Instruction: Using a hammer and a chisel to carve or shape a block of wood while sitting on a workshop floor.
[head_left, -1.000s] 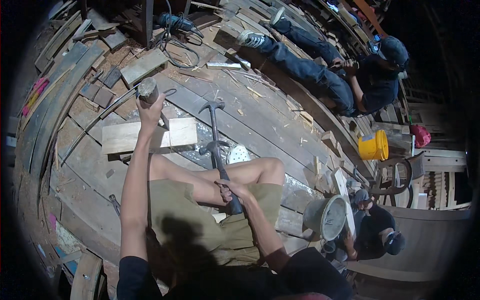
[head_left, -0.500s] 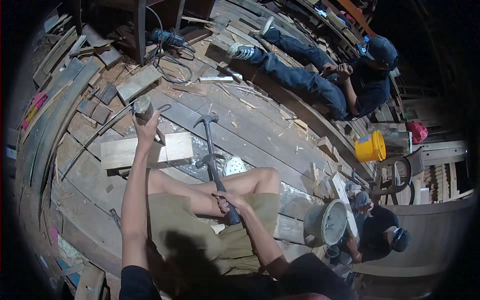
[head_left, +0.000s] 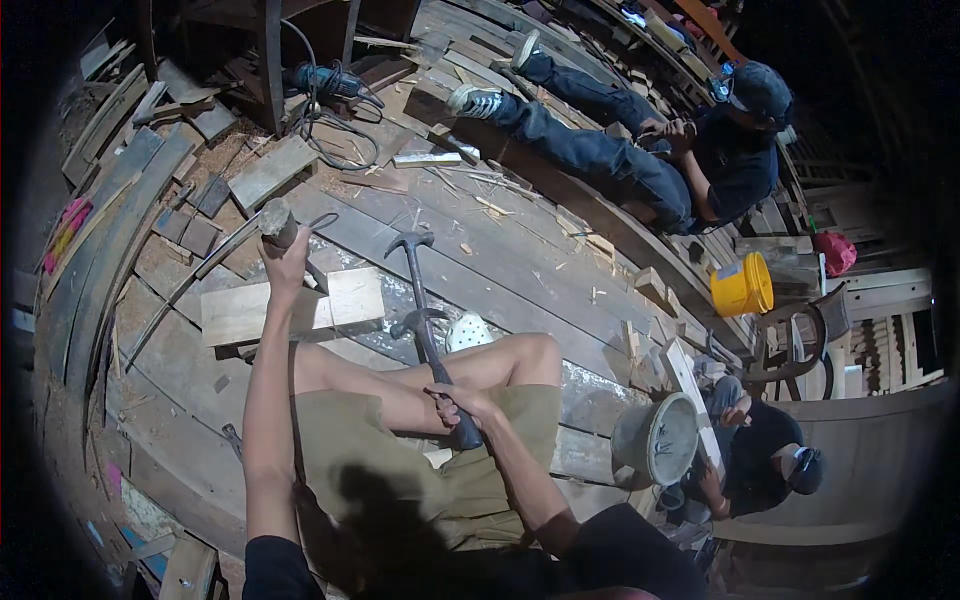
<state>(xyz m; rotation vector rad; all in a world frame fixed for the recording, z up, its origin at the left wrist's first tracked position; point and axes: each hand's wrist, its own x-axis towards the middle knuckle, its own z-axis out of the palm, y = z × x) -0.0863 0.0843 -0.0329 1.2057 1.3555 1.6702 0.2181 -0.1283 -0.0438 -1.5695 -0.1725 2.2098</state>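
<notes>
My left hand [head_left: 286, 268] is closed round a short, round wooden piece [head_left: 277, 222] with a worn grey end, held above a pale wooden block [head_left: 355, 297]. A dark narrow part shows beside that hand, over the block; I cannot tell whether it belongs to the held piece. My right hand [head_left: 462, 404] grips the lower handle of a claw hammer [head_left: 415, 280], which lies across my crossed legs with its head pointing away from me. A second dark hammer-like head [head_left: 420, 320] shows beside the handle, partly hidden. Just right of it is a white perforated shoe [head_left: 467, 331].
Long boards [head_left: 115, 240] and offcuts lie at the left. A corded power tool [head_left: 335, 80] sits at the back. A person [head_left: 735, 150] sits at far right, another [head_left: 765, 455] at near right. A grey bucket [head_left: 655, 440] and yellow bucket [head_left: 742, 285] stand right.
My left hand and the round wooden piece have shifted slightly left and tilted. My right hand and the hammer stay nearly still. The person at near right has moved a little.
</notes>
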